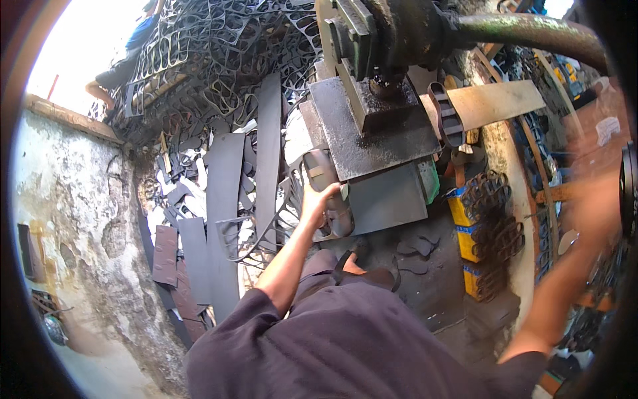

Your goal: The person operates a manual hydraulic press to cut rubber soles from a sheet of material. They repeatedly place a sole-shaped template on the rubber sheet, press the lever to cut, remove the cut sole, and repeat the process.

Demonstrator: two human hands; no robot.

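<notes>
My left hand (316, 203) is closed on the edge of a dark sole-shaped piece (320, 170), its thumb lying across it. The piece is slightly blurred and sits at the left side of the press. Directly beside it, a flat grey sheet (389, 199) lies beneath the press's heavy dark plate (372, 146). My right hand (601, 206) is raised at the far right, near the rim of a dark round part (628, 189). Motion smears its fingers, so its grip cannot be made out.
A sole-shaped cutting die (447, 114) stands at the press's right, against a tan strip (498, 105). Long dark strips (226, 199) and scraps cover the left floor. Cut-out webbing (219, 40) is heaped behind. Yellow blocks (470, 243) with dark loops stand right; a worn wall (86, 199) is left.
</notes>
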